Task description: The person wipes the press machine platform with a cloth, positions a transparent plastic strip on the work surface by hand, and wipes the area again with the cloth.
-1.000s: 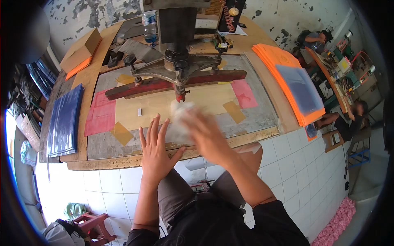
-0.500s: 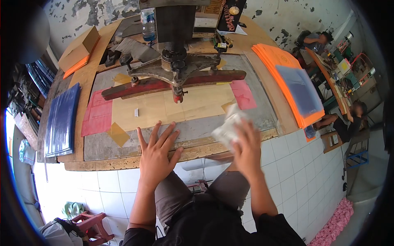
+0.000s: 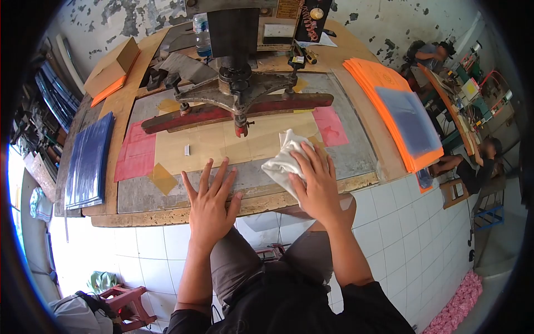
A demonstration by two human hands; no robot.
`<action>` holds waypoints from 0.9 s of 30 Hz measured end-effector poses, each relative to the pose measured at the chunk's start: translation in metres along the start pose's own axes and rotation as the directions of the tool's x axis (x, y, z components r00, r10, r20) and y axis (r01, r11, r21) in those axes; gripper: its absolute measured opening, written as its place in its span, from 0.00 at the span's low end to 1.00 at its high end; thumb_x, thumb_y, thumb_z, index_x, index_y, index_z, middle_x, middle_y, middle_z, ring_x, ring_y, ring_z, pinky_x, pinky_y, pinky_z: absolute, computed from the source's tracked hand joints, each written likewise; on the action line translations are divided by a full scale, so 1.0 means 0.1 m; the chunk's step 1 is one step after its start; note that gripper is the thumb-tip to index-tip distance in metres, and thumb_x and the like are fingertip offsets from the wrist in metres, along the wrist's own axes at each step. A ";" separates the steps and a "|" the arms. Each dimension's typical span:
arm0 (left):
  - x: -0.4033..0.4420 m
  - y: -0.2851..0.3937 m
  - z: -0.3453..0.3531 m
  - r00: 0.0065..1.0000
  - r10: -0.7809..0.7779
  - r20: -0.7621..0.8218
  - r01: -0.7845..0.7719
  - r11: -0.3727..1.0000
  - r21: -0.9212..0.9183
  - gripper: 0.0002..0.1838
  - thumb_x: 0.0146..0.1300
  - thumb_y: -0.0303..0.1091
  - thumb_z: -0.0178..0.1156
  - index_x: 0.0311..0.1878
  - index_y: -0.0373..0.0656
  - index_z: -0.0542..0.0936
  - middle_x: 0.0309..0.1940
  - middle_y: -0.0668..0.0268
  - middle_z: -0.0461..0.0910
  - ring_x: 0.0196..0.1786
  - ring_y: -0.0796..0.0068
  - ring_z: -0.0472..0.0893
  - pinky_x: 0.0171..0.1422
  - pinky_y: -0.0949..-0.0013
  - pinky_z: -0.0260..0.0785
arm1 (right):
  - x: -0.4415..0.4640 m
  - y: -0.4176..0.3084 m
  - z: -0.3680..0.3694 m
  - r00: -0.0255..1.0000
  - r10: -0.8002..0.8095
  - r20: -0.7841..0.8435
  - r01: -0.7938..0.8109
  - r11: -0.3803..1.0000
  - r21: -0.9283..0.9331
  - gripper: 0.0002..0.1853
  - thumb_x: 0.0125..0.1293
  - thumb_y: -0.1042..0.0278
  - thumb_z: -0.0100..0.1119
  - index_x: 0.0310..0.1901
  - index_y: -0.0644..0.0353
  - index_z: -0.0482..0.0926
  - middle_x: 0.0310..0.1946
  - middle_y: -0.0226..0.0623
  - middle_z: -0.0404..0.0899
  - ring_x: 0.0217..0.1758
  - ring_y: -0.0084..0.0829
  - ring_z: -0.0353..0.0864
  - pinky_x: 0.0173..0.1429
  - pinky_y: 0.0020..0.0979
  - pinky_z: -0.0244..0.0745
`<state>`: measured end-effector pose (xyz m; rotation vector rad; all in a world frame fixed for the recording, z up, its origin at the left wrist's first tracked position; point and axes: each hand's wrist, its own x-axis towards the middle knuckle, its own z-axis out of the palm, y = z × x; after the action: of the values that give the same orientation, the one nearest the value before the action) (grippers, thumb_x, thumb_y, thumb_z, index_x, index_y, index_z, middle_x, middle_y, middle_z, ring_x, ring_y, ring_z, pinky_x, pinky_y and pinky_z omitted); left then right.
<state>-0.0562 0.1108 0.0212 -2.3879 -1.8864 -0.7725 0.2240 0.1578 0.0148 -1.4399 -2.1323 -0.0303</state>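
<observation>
My left hand (image 3: 211, 206) lies flat with spread fingers at the front of the grey work plate (image 3: 133, 199), its fingertips by the edge of a taped-down beige sheet (image 3: 206, 139). Under my right hand (image 3: 317, 189) is a crumpled white cloth (image 3: 286, 161), gripped against the plate and the right end of the sheet. A small white tag (image 3: 187, 150) rests on the sheet, left of centre. Red patches (image 3: 134, 149) border the sheet at both ends. Above it hangs the press head with a long red bar (image 3: 200, 118).
Stacked blue plastic sheets (image 3: 89, 161) lie at the left, beneath a cardboard box (image 3: 111, 67) further back. Orange sheets (image 3: 372, 83) with a clear blue sleeve (image 3: 409, 122) on top are at the right. Two people (image 3: 484, 167) sit near another bench. A red stool (image 3: 127, 306) stands lower left.
My right hand has moved left with the cloth, from the plate's right front onto the sheet's right end. My left hand stays spread in nearly the same place.
</observation>
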 end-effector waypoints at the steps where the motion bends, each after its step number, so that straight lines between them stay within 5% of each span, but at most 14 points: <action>1: -0.01 -0.02 -0.01 1.000 0.004 0.011 -0.003 1.000 -0.018 0.26 0.81 0.45 0.60 0.77 0.49 0.84 0.86 0.70 0.74 0.93 0.53 0.61 0.95 0.24 0.20 | 0.08 0.03 0.01 1.000 -0.004 0.008 0.004 1.000 -0.003 0.29 0.82 0.56 0.65 0.80 0.51 0.76 0.86 0.45 0.68 0.89 0.60 0.64 0.89 0.68 0.56; 5: 0.00 -0.01 -0.06 0.999 0.003 0.047 0.000 0.999 -0.054 0.26 0.81 0.44 0.60 0.77 0.48 0.84 0.86 0.70 0.75 0.92 0.54 0.63 0.96 0.25 0.21 | 0.25 0.06 0.15 0.999 -0.002 -0.042 0.001 0.999 -0.043 0.30 0.81 0.56 0.65 0.80 0.52 0.75 0.86 0.46 0.68 0.89 0.60 0.64 0.89 0.68 0.58; 8: 0.00 -0.04 -0.02 1.000 0.019 0.016 -0.018 0.998 -0.060 0.26 0.79 0.42 0.62 0.75 0.48 0.85 0.83 0.70 0.77 0.90 0.52 0.65 0.94 0.19 0.25 | 0.07 -0.35 0.24 0.972 -0.232 0.032 0.225 0.964 0.142 0.32 0.80 0.54 0.68 0.81 0.52 0.75 0.86 0.46 0.68 0.89 0.59 0.64 0.88 0.68 0.59; 12: -0.01 -0.05 -0.06 0.999 0.020 0.044 -0.017 0.998 -0.064 0.28 0.74 0.37 0.60 0.76 0.48 0.84 0.84 0.71 0.77 0.90 0.53 0.65 0.95 0.21 0.24 | -0.16 -0.53 0.08 0.964 -0.241 0.109 0.213 0.952 0.221 0.34 0.78 0.53 0.69 0.83 0.46 0.76 0.86 0.39 0.69 0.90 0.56 0.65 0.87 0.71 0.57; 14: -0.01 -0.01 -0.08 0.999 0.008 0.047 -0.005 0.998 -0.070 0.30 0.73 0.36 0.57 0.77 0.48 0.83 0.85 0.71 0.76 0.91 0.54 0.64 0.96 0.24 0.21 | -0.13 -0.16 -0.05 0.987 -0.139 0.080 0.121 0.973 0.197 0.33 0.78 0.54 0.69 0.82 0.45 0.77 0.87 0.37 0.69 0.91 0.54 0.64 0.88 0.73 0.55; 18: 0.00 -0.02 -0.07 0.998 0.028 0.047 -0.025 0.997 -0.073 0.30 0.74 0.37 0.57 0.77 0.47 0.83 0.85 0.69 0.75 0.90 0.53 0.65 0.96 0.23 0.22 | -0.08 0.61 -0.30 0.955 0.294 -0.045 -0.297 0.940 -0.166 0.30 0.84 0.52 0.63 0.81 0.52 0.76 0.88 0.42 0.67 0.92 0.54 0.62 0.92 0.73 0.47; 21: 0.00 -0.04 -0.04 0.998 0.043 0.044 -0.040 0.996 -0.084 0.29 0.74 0.39 0.58 0.77 0.46 0.83 0.85 0.67 0.75 0.89 0.53 0.66 0.95 0.21 0.25 | -0.12 0.67 -0.19 0.957 0.276 -0.090 -0.289 0.925 -0.247 0.31 0.85 0.51 0.60 0.83 0.55 0.74 0.88 0.46 0.65 0.93 0.54 0.60 0.92 0.74 0.44; 22: 0.00 -0.05 -0.05 0.998 0.042 0.049 -0.038 0.995 -0.091 0.29 0.75 0.39 0.57 0.77 0.46 0.83 0.85 0.66 0.75 0.89 0.53 0.66 0.95 0.21 0.24 | -0.10 0.43 -0.20 0.977 0.214 0.002 -0.207 0.950 -0.235 0.34 0.84 0.53 0.63 0.85 0.58 0.71 0.89 0.49 0.64 0.94 0.55 0.58 0.92 0.74 0.47; 24: 0.00 -0.05 -0.05 0.998 0.040 0.056 -0.034 0.993 -0.109 0.29 0.77 0.41 0.55 0.77 0.46 0.83 0.85 0.66 0.74 0.89 0.52 0.65 0.95 0.22 0.24 | -0.23 -0.06 -0.02 0.997 0.052 0.064 -0.065 0.974 0.217 0.35 0.79 0.59 0.69 0.85 0.49 0.72 0.89 0.44 0.64 0.94 0.52 0.59 0.91 0.70 0.51; 27: -0.01 -0.07 -0.06 0.997 0.041 0.066 -0.032 0.991 -0.127 0.28 0.81 0.44 0.53 0.78 0.46 0.83 0.86 0.65 0.74 0.90 0.52 0.64 0.95 0.22 0.22 | -0.39 -0.62 0.02 0.948 -0.268 0.174 0.223 0.944 0.244 0.38 0.73 0.63 0.74 0.84 0.45 0.74 0.90 0.40 0.64 0.93 0.49 0.60 0.89 0.68 0.57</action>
<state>-0.0655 0.1101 0.0243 -2.5473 -1.8653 -0.8430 0.1797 0.0993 0.0132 -1.0801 -2.3865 0.2656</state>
